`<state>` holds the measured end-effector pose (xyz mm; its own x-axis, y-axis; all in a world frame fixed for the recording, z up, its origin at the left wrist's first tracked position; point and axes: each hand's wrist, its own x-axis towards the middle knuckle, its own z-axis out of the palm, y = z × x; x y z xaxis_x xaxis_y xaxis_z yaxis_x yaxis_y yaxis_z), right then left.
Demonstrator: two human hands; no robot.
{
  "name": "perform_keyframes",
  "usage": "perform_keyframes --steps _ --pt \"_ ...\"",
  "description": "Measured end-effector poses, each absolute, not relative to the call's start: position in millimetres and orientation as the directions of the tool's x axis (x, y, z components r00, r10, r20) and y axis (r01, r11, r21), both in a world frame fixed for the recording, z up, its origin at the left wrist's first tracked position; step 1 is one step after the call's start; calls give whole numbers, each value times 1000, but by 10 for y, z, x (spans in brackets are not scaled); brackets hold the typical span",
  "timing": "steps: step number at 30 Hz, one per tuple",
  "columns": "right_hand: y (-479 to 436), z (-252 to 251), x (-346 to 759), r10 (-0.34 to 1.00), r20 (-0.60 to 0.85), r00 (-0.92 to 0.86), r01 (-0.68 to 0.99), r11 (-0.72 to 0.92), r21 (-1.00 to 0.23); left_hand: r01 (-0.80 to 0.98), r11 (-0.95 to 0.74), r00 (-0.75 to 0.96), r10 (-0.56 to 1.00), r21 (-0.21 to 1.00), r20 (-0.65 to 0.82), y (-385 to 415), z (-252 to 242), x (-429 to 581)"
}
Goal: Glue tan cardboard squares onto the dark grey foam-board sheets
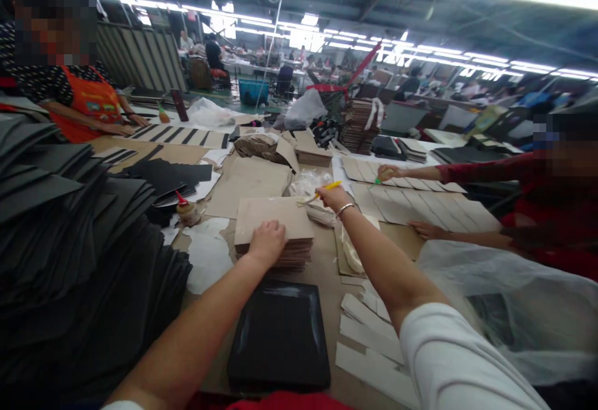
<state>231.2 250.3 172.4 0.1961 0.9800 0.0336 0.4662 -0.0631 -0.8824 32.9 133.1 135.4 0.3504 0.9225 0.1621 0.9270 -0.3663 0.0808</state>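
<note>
In front of me stands a stack of brown cardboard sheets point(275, 214). My left hand point(268, 240) rests on its top sheet near the front edge, fingers slightly bent, holding nothing. Beyond the stack's right side, my right hand point(332, 197) is closed round a yellow-handled brush point(334, 184). The brush's pale tip points left, at the stack's far right corner; whether it touches the board I cannot tell. Closer to me lies a stack of black panels point(280, 335) with pale smears along the edges of its top.
Tall piles of dark grey sheets point(79, 254) crowd the left. A glue bottle with a red nozzle point(187, 210) stands nearby. White strips point(374, 360) and clear plastic point(509, 298) lie to the right. Co-workers handle striped boards point(430, 204) on the right and at the far left.
</note>
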Motion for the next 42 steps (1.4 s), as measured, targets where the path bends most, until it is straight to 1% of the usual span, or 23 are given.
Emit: perform_keyframes --steps 1,2,4,6,9,10,11,12,13,15,16,17,19,22,25,31,34,36,37,39,40,41,42 --pt "2415 1758 2371 982 108 152 538 9 -843 919 -387 374 916 72 145 1357 1384 321" --pt "2314 1780 2390 979 195 56 628 117 -770 910 -409 400 908 62 128 1378 1414 314" --pt "2053 1783 2356 924 307 -228 749 368 -551 895 -444 439 894 45 96 1408 1471 296" --pt "1705 1749 2326 814 287 -505 750 578 -322 888 -459 456 887 35 72 1433 1516 273" --pt "1127 1729 2445 682 197 -704 660 732 -171 878 -476 475 879 44 41 1484 1558 226" --pt "971 1747 2520 655 193 -731 634 756 -163 873 -485 485 874 50 24 1503 1568 211" --pt "857 1778 2592 655 217 -724 624 756 -200 867 -495 495 869 55 8 1520 1576 198" --pt "797 1819 2647 681 270 -681 626 732 -268 862 -503 504 864 58 -6 1534 1584 190" --pt "797 1866 2671 731 343 -589 635 682 -363 859 -509 510 860 58 -17 1541 1591 188" --pt "975 1957 2579 850 435 -298 603 521 -604 860 -508 509 860 52 -21 1534 1600 202" --pt "1134 1993 2458 904 406 -136 548 410 -730 863 -503 504 863 48 -16 1520 1601 217" --pt "1322 2016 2293 945 326 -15 475 294 -830 866 -498 499 866 44 -11 1503 1600 232" --pt "1712 2024 1892 992 77 101 344 38 -938 871 -489 489 872 40 2 1467 1595 256" --pt "2153 1969 1417 987 -93 129 319 -130 -939 877 -477 477 879 49 14 1445 1589 241" --pt "2336 1947 1465 969 -165 186 360 -224 -906 874 -479 480 877 76 14 1487 1593 170" --pt "2234 2145 2508 921 -142 364 374 -284 -883 839 -532 535 845 111 0 1639 1633 111" --pt "1985 2181 2776 918 -125 375 335 -260 -906 821 -560 563 827 111 2 1627 1693 157" --pt "1744 2148 2828 930 -125 346 270 -227 -936 826 -554 554 832 101 32 1550 1770 158" --pt "1606 2117 2828 939 -123 322 214 -199 -956 842 -530 523 848 98 87 1489 1821 137" --pt "1312 2024 2783 958 -84 273 96 -114 -989 891 -434 382 874 132 300 1326 1945 53" --pt "1165 1964 2734 966 -50 252 55 -66 -996 907 -378 268 859 188 436 1229 2009 0" --pt "1025 1897 2662 971 -11 237 37 -20 -999 901 -333 130 817 277 562 1124 2066 -50" --pt "894 1826 2569 975 29 220 43 20 -999 864 -315 -18 760 393 649 1015 2110 -89"
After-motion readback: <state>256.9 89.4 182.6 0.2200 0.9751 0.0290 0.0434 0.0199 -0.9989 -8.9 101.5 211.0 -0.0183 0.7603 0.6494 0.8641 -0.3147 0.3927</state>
